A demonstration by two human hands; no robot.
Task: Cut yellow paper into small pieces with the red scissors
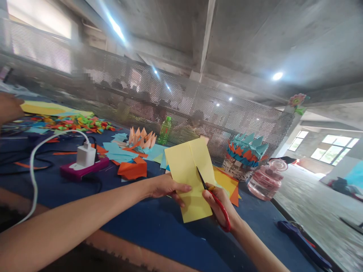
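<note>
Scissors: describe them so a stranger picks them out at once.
Start at the blue table and find the yellow sheet held up over it by the left hand. The scissors are in the right hand, a dark blade over the sheet. Their red handle sets them apart from the blue tool lying at the table's right edge.

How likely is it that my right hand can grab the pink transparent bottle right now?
Probably not right away: the right hand is gripping the red-handled scissors at the yellow paper. The way looks free, though; the pink transparent bottle stands beyond it to the right, nothing apparent between.
</note>
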